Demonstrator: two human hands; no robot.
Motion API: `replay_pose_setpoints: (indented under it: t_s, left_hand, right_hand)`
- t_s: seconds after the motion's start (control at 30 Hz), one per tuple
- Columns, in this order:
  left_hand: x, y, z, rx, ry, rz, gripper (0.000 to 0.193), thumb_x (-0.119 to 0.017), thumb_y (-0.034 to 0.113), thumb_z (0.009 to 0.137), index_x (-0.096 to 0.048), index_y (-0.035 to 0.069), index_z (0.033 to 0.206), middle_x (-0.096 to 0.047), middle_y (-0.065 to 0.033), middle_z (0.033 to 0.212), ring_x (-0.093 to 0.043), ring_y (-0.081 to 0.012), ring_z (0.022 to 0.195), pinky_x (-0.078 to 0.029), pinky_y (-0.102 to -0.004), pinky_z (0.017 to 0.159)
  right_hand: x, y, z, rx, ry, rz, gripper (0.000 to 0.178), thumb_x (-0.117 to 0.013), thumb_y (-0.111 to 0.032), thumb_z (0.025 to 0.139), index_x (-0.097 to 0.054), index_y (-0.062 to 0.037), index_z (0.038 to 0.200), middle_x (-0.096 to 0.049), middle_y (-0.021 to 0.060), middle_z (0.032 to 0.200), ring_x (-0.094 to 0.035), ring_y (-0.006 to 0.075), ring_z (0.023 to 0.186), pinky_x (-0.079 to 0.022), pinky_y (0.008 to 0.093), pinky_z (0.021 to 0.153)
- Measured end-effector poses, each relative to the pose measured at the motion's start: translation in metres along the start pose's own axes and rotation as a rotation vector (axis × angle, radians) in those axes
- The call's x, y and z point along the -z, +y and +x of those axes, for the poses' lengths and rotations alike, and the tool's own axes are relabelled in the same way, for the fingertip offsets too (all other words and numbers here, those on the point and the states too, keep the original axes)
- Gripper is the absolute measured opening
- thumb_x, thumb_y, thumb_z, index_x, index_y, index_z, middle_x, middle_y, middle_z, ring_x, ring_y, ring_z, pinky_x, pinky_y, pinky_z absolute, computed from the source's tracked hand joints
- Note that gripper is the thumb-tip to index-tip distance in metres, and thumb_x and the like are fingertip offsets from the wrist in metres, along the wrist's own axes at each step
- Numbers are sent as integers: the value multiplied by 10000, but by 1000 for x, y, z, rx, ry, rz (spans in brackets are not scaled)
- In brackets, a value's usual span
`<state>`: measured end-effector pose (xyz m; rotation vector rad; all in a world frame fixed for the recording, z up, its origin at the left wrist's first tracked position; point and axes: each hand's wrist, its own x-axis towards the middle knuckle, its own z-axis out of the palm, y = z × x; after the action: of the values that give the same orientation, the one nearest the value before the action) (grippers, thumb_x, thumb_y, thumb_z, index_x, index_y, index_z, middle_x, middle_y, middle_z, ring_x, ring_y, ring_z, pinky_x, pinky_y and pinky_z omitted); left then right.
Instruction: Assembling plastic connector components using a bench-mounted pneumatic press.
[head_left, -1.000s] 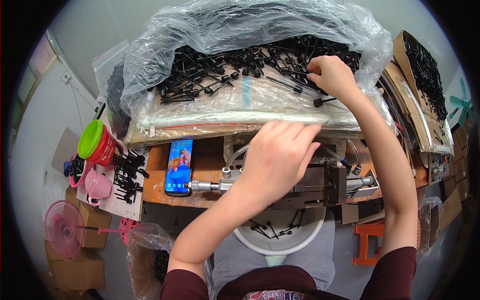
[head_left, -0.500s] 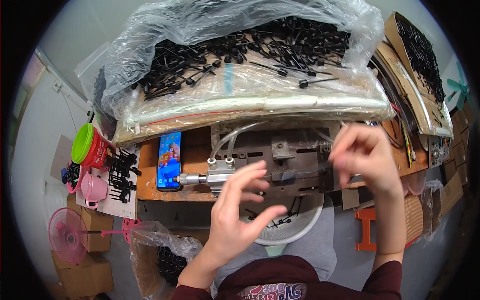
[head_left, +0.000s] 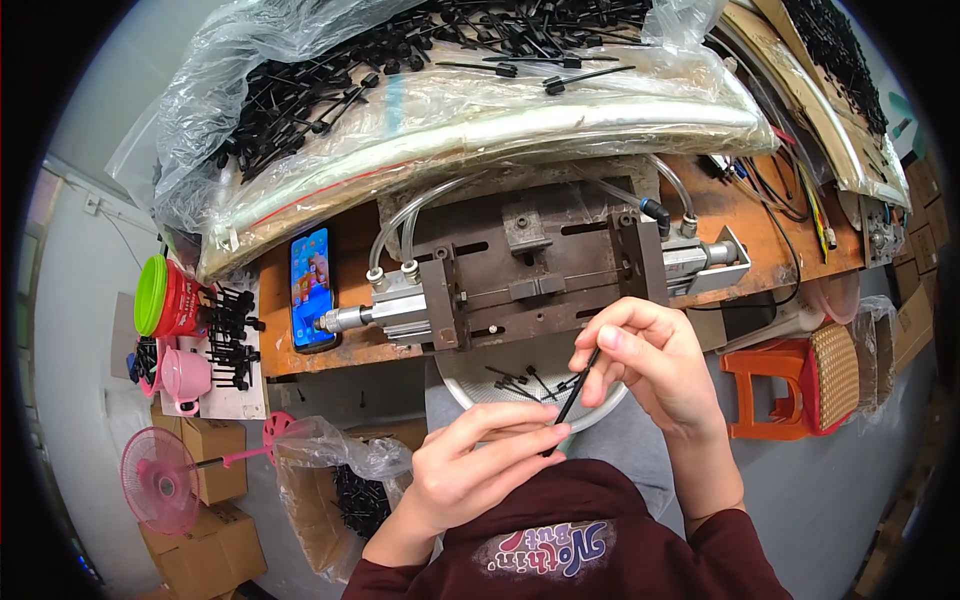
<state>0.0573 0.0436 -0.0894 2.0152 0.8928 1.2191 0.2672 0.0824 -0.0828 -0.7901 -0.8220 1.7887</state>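
Low in front of my chest, a thin black plastic stem [head_left: 573, 397] slants between both hands. My left hand [head_left: 480, 465] grips its lower end, fingers pressed together along it. At its upper end, my right hand [head_left: 650, 365] pinches with thumb and fingertips, which hide that tip. Beyond the hands stands a dark metal fixture [head_left: 590, 314] with a small central block [head_left: 537, 288] and an air cylinder at each side. Below the fixture, partly behind my hands, a white basket [head_left: 465, 393] holds several black stems.
A plastic-lined tray [head_left: 450, 135] heaped with black knobbed stems lies behind the fixture. A phone [head_left: 312, 285] rests left of it on the wooden bench. Farther left are a red bucket [head_left: 183, 300], a pink cup [head_left: 186, 375] and a pink fan [head_left: 160, 480]. An orange stool [head_left: 770, 390] stands right.
Both hands have come down and inward from over the fixture and now meet at the black stem. The fixture is uncovered. The view has shifted.
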Motion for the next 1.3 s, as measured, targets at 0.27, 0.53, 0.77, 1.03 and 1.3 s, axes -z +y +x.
replay_pose_setpoints:
  t_s: [0.27,0.53,0.77,1.03,1.3]
  left_hand:
    - [-2,-4,1,-175,-101,74,283,-836,110,629,-749,31,886,-710,-151,1066,-712,-230,805,-577,-291,660]
    - [-5,-2,-9,-124,-40,102,281,-848,93,623,-743,14,871,-715,-147,1048,-714,-228,791,-575,-284,644]
    - [-6,-4,-8,-158,-42,126,282,-850,85,623,-742,11,873,-717,-144,1045,-714,-223,790,-580,-283,643]
    - [-6,-6,-9,-183,-23,125,286,-852,81,617,-737,13,870,-715,-143,1050,-712,-228,791,-584,-286,644]
    - [-6,-4,-9,-162,-28,127,288,-849,74,615,-741,11,875,-716,-137,1049,-709,-222,802,-582,-290,652]
  right_hand:
    - [-2,13,-7,163,66,-160,161,-567,-95,977,-589,53,918,-658,136,723,-664,170,547,-526,261,528]
    - [-8,25,-3,262,130,-131,200,-542,-126,994,-552,42,886,-659,150,692,-654,169,506,-487,235,477]
    - [-13,27,-5,242,139,-134,213,-531,-148,1002,-550,36,897,-662,158,700,-653,166,504,-471,229,462]
    - [-15,32,-6,270,132,-94,188,-537,-124,996,-549,43,912,-654,167,723,-657,180,514,-506,241,492]
    - [-15,33,-8,303,145,-98,184,-541,-119,993,-554,51,922,-663,184,746,-655,183,510,-511,249,486]
